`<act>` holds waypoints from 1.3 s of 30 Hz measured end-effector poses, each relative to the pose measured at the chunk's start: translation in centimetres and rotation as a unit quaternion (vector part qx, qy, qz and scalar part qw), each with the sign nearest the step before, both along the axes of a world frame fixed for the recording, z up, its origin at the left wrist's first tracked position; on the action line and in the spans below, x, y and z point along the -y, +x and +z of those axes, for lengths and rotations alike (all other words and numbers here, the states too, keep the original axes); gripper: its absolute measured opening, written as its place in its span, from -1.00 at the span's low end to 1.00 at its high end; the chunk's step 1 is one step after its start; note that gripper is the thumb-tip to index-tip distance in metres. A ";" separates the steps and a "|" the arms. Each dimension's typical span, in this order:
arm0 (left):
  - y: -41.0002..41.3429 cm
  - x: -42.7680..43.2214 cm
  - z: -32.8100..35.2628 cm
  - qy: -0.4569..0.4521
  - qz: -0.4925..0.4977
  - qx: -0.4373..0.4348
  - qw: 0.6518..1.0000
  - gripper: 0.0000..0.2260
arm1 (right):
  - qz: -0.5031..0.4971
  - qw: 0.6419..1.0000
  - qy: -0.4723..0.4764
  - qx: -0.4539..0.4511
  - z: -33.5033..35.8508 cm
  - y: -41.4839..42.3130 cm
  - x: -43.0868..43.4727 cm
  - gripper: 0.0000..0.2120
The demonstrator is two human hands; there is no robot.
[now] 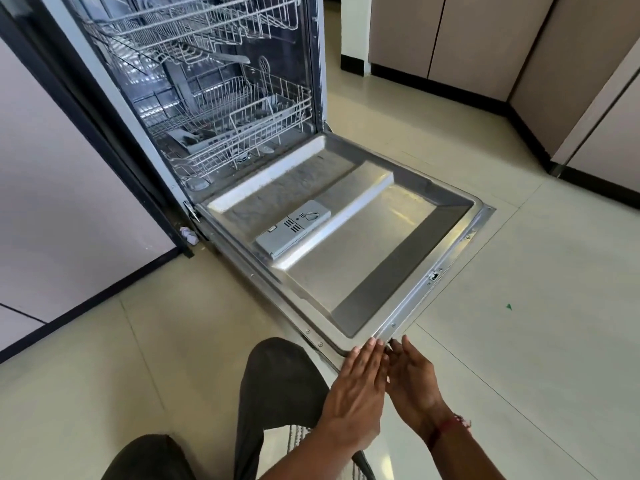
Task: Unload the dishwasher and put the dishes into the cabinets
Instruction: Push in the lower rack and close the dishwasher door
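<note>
Dishwasher (221,109) stands at the far left of the scene with its one door (346,237) folded down flat over the pale tiled floor (519,341), reaching toward the near right. Inside, two wire racks show: an upper rack (194,22) and a lower rack (225,133), the lower one carrying a grey plastic basket (280,105) at its right side. One grey detergent dispenser (294,228) sits in the middle of the door's steel inner face. Two hands meet at the door's near corner. The left hand (356,393) has its fingers straight and together, gripping nothing, fingertips resting on the corner rim. The right hand (412,379) is just beside it, fingers loosely extended and clamped on nothing, their tips by the door's edge; I cannot tell whether they touch it. One red thread (450,427) circles the right wrist. Two dark trouser legs (277,393) lie at the near edge. Brown cabinets (450,36) stand at the far right, and one pale panel (69,168) fills the left.
</note>
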State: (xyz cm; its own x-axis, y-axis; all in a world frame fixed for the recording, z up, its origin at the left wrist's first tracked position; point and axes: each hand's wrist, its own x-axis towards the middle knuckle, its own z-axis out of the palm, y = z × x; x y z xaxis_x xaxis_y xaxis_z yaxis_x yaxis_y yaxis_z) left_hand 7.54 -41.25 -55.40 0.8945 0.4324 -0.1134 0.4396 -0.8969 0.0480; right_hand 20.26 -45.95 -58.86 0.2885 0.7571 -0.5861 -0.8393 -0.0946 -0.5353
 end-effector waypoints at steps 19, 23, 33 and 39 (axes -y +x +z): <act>-0.9 -5.3 13.4 0.282 -0.039 -0.002 0.959 -0.29 | 0.128 0.902 0.128 0.391 14.9 -2.2 -0.5 -0.48; -1.2 -7.5 17.1 0.286 -0.080 0.001 0.955 -0.42 | 0.171 0.815 0.081 0.548 15.6 -3.3 -2.9 -0.41; -2.1 -10.5 23.1 0.328 -0.011 0.155 0.932 -0.50 | 0.088 0.561 0.095 0.818 20.3 -0.8 -9.6 -0.35; -1.5 -13.0 27.5 0.360 0.081 0.123 0.921 -0.43 | 0.057 0.437 0.079 0.894 23.7 2.4 -15.9 -0.19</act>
